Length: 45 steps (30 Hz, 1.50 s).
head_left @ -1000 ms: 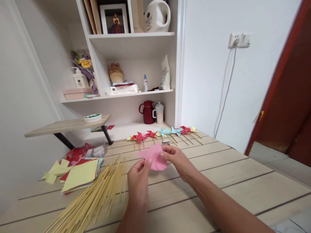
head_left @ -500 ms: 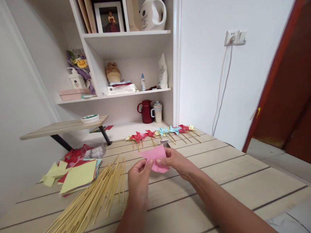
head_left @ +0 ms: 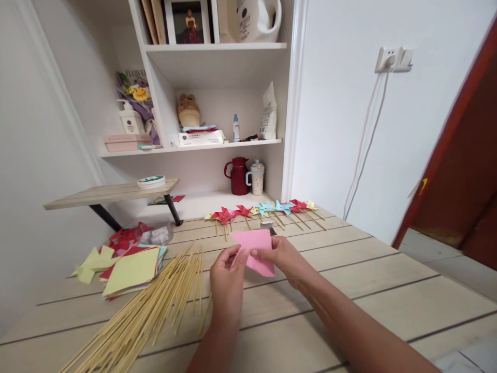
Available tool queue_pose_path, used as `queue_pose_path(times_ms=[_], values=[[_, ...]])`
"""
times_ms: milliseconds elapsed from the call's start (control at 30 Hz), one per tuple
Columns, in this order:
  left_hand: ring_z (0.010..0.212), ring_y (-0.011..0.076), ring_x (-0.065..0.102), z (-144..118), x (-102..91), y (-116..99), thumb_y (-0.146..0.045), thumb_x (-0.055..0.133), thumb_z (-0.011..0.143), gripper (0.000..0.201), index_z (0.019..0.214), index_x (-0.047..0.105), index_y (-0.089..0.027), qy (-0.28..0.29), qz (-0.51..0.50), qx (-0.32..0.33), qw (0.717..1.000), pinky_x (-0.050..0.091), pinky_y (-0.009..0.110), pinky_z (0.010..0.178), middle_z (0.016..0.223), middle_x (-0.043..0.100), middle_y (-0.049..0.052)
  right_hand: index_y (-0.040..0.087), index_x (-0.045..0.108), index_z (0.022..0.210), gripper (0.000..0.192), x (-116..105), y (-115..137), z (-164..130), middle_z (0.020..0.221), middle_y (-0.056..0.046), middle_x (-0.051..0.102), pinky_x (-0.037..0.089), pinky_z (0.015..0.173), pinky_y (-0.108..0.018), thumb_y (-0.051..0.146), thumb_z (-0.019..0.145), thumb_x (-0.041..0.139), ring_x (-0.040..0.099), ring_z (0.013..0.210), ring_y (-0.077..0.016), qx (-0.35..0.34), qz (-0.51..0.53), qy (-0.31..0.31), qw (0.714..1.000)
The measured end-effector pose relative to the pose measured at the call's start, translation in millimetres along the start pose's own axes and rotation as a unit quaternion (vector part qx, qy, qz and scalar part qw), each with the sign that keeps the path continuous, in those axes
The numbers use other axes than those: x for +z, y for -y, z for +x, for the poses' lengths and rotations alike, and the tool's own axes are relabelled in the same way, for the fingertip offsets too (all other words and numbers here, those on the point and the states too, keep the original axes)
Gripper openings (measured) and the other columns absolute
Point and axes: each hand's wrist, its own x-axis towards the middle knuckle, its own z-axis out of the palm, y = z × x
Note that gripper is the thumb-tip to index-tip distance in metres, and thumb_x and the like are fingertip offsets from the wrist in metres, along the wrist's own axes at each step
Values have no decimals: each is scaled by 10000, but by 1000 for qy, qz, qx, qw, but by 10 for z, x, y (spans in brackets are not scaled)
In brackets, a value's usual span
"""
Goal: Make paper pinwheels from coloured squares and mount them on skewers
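A pink sheet of paper [head_left: 259, 261] is held above the table between both hands. My left hand [head_left: 229, 264] pinches its left edge between thumb and fingers. On the right edge, my right hand [head_left: 277, 256] grips it with the thumb on the near face and the fingers behind. Left of my hands lies a spread bundle of thin wooden sticks [head_left: 163, 295]. Beyond the paper, a row of paper pinwheels [head_left: 266, 208] on sticks, red, blue and yellow, lies along the table's back. A small grey object [head_left: 267, 225], partly hidden, sits just behind the paper.
A stack of coloured paper squares [head_left: 134, 272] and folded yellow pieces [head_left: 93, 264] lie at the left. Behind them are a clear plastic container [head_left: 157, 235] and a small raised wooden stand [head_left: 112, 192]. A red jug [head_left: 238, 176] and a cup [head_left: 257, 178] stand on the lowest shelf.
The view has shifted slightly, so the scene sits a little further right. Both hands still hold the pink paper, whose upper edge now shows more fully.
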Motion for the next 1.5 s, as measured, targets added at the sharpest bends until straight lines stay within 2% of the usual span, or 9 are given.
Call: queue_pose_path(times_ms=[100, 167, 300, 400, 467, 667, 900, 1167, 1500], values=[[1077, 213, 620, 51, -5, 36, -531, 733, 754, 622, 1279, 574, -238, -25, -37, -14, 999, 461, 299, 895, 1158, 675, 93, 132, 753, 814, 338, 6, -24, 40, 780, -61, 743, 438, 615, -252, 395, 620, 840, 604, 651, -150, -13, 38, -42, 998], [1127, 223, 596, 76, -3, 66, -604, 684, 768, 723, 1365, 463, -261, -52, -47, -60, 996, 460, 317, 892, 1257, 623, 111, 132, 747, 781, 323, 0, -29, 65, 753, -56, 735, 419, 600, -247, 400, 626, 838, 583, 628, -140, -35, 47, -68, 996], [1120, 262, 596, 44, 15, 76, -657, 691, 724, 700, 1249, 576, -207, 5, -49, -144, 988, 469, 329, 814, 1274, 621, 145, 145, 736, 734, 304, -3, -21, 75, 708, -43, 720, 418, 595, -258, 411, 627, 837, 571, 611, -145, -68, 45, -94, 992], [1144, 259, 583, -19, 20, 49, -586, 732, 732, 582, 1160, 663, -197, 100, -68, -145, 982, 448, 309, 814, 1237, 658, 120, 147, 741, 752, 304, 8, -26, 58, 729, -49, 725, 437, 610, -271, 409, 632, 838, 586, 625, -156, -72, 40, -87, 993], [1135, 244, 584, -39, 15, 47, -506, 773, 727, 517, 1126, 688, -189, 118, -83, -140, 980, 441, 294, 820, 1216, 672, 108, 146, 746, 775, 310, 16, -37, 50, 752, -54, 730, 448, 618, -276, 409, 638, 836, 596, 639, -162, -72, 35, -79, 994], [922, 186, 626, -23, -1, 106, -414, 800, 727, 435, 1061, 724, -145, 113, -112, -125, 979, 454, 295, 801, 1034, 725, 111, 159, 748, 804, 319, 27, -63, 58, 758, -48, 731, 464, 618, -282, 403, 622, 845, 608, 641, -163, -59, 41, -67, 995], [1078, 219, 622, -73, 51, 17, -412, 761, 775, 462, 1181, 689, -201, 120, -107, -95, 982, 458, 309, 864, 1196, 701, 106, 161, 762, 863, 315, 32, -69, 49, 849, -67, 747, 487, 667, -293, 388, 654, 827, 629, 711, -174, -73, 42, -60, 995], [1023, 250, 670, -52, 76, 45, -368, 797, 734, 414, 1064, 730, -127, 106, -150, -77, 980, 498, 353, 895, 1105, 737, 142, 154, 757, 847, 304, 55, -44, 13, 823, -60, 741, 482, 662, -287, 370, 648, 837, 627, 712, -177, -52, 66, -45, 995], [939, 250, 699, -17, 60, 88, -361, 821, 681, 396, 986, 746, -120, 43, -89, -82, 992, 516, 336, 835, 1012, 763, 135, 135, 751, 852, 345, 45, -50, -8, 823, -67, 743, 466, 676, -284, 447, 709, 790, 622, 703, -168, -42, 75, -6, 996]])
